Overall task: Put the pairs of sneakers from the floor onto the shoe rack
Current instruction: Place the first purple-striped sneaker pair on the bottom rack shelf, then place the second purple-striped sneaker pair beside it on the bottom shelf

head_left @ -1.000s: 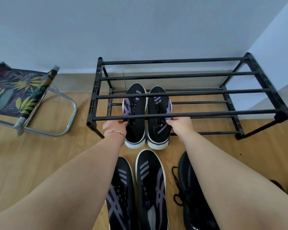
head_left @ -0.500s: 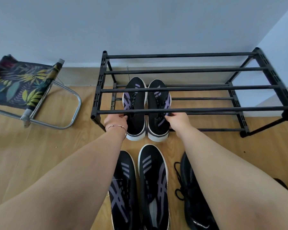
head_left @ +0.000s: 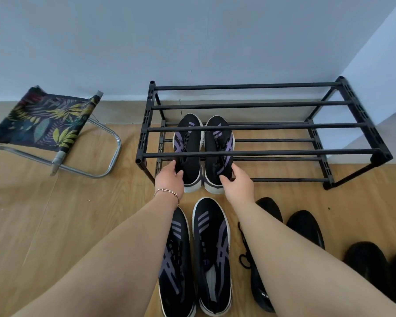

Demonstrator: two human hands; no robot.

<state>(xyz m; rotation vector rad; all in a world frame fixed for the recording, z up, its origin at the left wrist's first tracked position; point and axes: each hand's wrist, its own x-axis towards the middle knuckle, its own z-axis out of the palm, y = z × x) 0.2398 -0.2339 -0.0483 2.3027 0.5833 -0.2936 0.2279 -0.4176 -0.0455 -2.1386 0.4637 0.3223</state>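
First pair of black-and-purple sneakers (head_left: 202, 152) now sits on the lower tier of the shoe rack (head_left: 261, 153), toes toward the wall, heels overhanging the front bar slightly, the two shoes side by side and touching. Change over the last second: my hands have slid back from the collars of the shoes toward the heels. My left hand (head_left: 169, 183) now has its fingers loosened, tips only brushing the outer side of the left shoe; my right hand (head_left: 239, 186) is likewise spread and relaxed, fingers curved beside the right shoe's heel, thumb near its side. Neither hand is clamped on anything; whether there is light contact or a small gap I cannot tell. Judgement: placement of pair one is done and I am in the release. Remaining on the floor (head_left: 66, 213): a second black-and-purple pair (head_left: 196, 255) just below my wrists, and all-black sneakers (head_left: 304, 227) to the right, partly hidden by my right forearm, count uncertain. Upper tier bare. Folding stool (head_left: 46, 124) at left, well apart, not involved. Likely next reach: the second striped pair, nearest.
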